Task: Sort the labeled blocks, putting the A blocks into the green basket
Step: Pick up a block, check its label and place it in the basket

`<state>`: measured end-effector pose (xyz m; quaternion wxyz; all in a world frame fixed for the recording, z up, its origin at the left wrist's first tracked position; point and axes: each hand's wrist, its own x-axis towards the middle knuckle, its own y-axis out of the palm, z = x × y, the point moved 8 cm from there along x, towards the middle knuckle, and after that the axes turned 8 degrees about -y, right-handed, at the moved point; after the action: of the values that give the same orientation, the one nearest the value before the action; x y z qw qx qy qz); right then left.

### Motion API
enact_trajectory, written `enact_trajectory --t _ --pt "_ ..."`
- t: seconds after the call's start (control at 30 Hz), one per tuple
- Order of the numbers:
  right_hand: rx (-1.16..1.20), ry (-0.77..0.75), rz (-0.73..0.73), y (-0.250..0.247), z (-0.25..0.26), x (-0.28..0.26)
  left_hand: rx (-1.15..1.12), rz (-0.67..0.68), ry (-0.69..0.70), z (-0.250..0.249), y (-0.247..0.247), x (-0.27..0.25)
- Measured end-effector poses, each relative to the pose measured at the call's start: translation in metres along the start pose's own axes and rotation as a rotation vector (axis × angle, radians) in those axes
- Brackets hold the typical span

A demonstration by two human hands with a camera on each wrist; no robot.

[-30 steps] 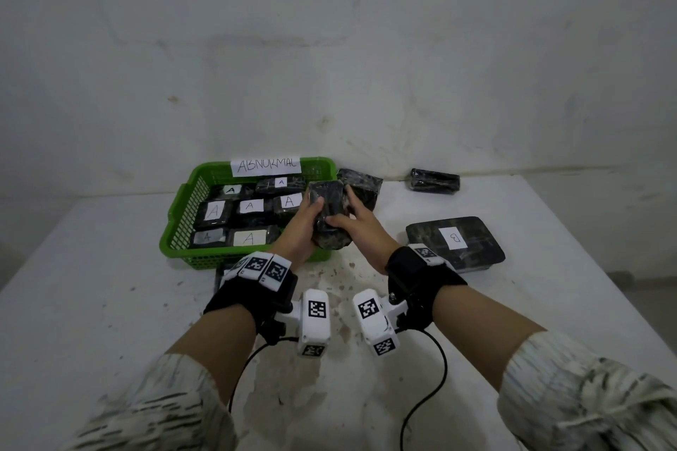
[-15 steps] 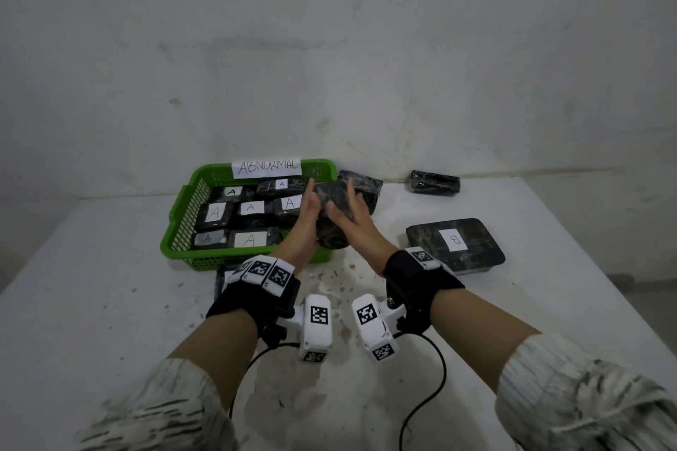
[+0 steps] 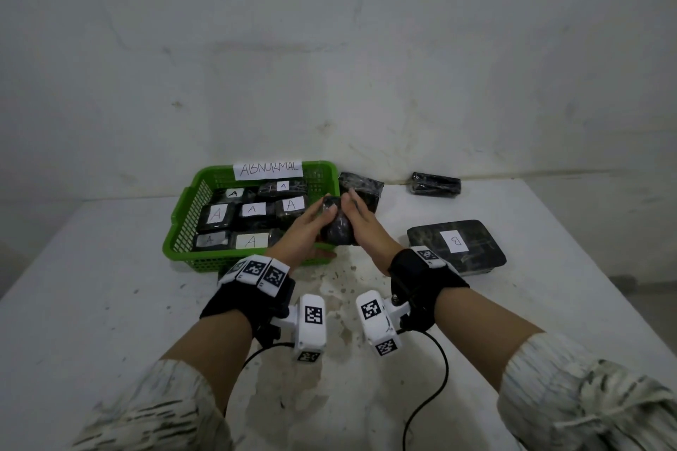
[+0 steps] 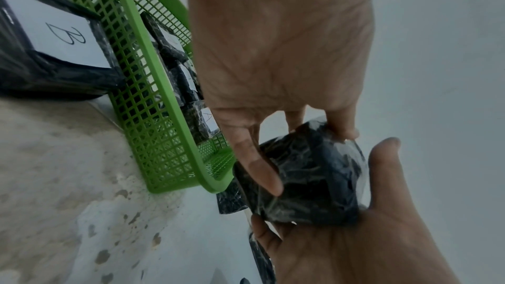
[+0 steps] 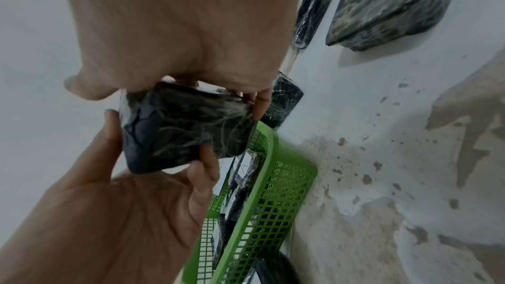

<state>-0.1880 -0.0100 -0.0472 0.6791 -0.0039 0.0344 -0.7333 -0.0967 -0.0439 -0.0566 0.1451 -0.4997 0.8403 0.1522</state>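
Observation:
The green basket [image 3: 183,227], tagged ABNORMAL, holds several dark wrapped blocks with A labels [image 3: 252,209]. Over its near right corner both hands hold one dark wrapped block [image 3: 337,229], whose label is not visible. My left hand [image 3: 317,221] grips it from the basket side, thumb on top. My right hand [image 3: 357,214] clasps the opposite side. The left wrist view shows the block [image 4: 308,176] between the two hands beside the basket [image 4: 153,116]. In the right wrist view the block [image 5: 185,129] is pinched by thumbs and fingers above the basket rim [image 5: 273,148].
A big flat block labelled B [image 3: 456,245] lies right of the hands. A dark block [image 3: 362,187] lies just behind them and a small one [image 3: 436,184] by the wall. Another B block [image 4: 54,51] leans at the basket's front. Cables [image 3: 436,381] trail toward me.
Both hands have turned the block between them and shifted their hold. It stays near the basket's right corner.

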Motion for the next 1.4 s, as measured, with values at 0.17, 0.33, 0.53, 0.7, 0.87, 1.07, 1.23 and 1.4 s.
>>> enact_trajectory --t 0.17,0.33,0.53,0.7,0.87,1.07,1.23,1.4 --pt "-0.011 -0.026 -0.028 -0.001 0.002 -0.002 0.031 -0.010 0.028 0.001 0.000 -0.001" --pt "0.031 0.033 0.004 -0.002 0.000 -0.002 0.002 -0.071 0.088 -0.001 -0.004 0.002" --pt "0.040 0.039 0.051 -0.002 -0.003 -0.004 0.188 -0.053 0.052 -0.002 0.000 -0.006" --pt "-0.013 0.034 0.043 -0.004 -0.005 -0.002 0.174 -0.072 0.188 -0.013 -0.001 -0.012" --pt "-0.139 -0.047 0.083 -0.005 0.001 -0.004 0.215 -0.113 0.218 -0.017 -0.015 -0.004" --pt "-0.214 -0.156 0.159 0.003 0.009 -0.005 -0.113 -0.157 -0.066 0.006 -0.025 0.005" --pt "-0.264 -0.219 0.186 0.009 0.009 -0.004 -0.113 -0.031 -0.209 0.022 -0.015 0.007" --pt "0.068 -0.162 0.029 0.003 0.009 -0.002 0.035 -0.054 -0.193 0.016 -0.009 0.004"
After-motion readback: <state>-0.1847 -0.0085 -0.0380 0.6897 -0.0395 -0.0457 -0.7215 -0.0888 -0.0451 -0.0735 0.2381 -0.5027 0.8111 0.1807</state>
